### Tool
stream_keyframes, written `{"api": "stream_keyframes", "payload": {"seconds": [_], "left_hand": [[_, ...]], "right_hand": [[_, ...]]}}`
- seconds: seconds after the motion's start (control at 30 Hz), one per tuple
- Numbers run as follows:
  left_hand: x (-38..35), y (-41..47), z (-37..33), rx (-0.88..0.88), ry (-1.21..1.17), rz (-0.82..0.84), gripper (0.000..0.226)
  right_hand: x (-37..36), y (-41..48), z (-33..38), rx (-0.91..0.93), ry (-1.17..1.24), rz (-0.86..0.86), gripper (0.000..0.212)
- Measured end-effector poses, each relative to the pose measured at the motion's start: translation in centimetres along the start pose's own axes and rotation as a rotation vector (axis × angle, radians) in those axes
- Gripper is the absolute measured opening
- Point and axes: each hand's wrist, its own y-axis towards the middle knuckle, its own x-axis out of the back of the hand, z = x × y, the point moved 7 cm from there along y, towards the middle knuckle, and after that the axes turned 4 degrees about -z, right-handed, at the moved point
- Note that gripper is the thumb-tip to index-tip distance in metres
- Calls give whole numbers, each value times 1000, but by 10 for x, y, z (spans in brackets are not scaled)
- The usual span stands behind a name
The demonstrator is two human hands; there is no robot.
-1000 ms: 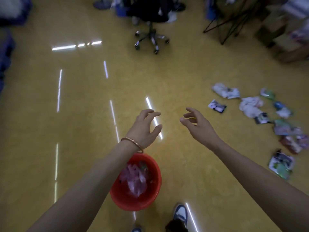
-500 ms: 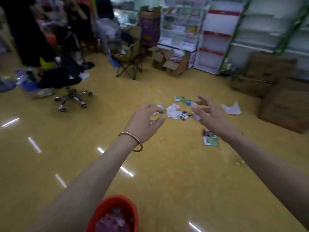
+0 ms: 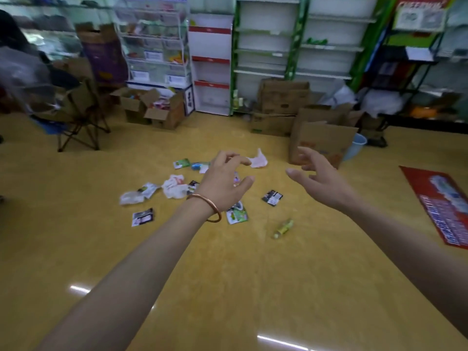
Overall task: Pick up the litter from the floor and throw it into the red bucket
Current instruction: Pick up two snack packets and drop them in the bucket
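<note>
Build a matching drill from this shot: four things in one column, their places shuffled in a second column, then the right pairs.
Things:
1. small bottle
2. pale blue bucket
3. copper bangle
4. red banner

Places:
A. round the wrist of the left hand
B. flat on the floor at the right edge
C. lying on the floor between the two forearms
D. partly hidden behind the leaning cardboard sheet

Pairs: 1-C, 2-D, 3-A, 4-B
</note>
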Motion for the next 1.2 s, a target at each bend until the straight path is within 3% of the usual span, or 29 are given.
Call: {"api": "stream_keyframes", "payload": {"seconds": [0.17,0.53,0.73,1.2], "left_hand": [[-52,64,-26,-12,-6,-6,32],[-112,153,10,25,0,56,30],[-134,249,49,22,5,43,32],[-144,458,123,-15,-33,13,36]], "right_hand": [[49,49,-53,-2,-41,-13,74],[36,139,-120,-22,-93,93,70],[31,236,-134,7,-209,87,71],[15,457,-143,18,-130,-6,66]]}}
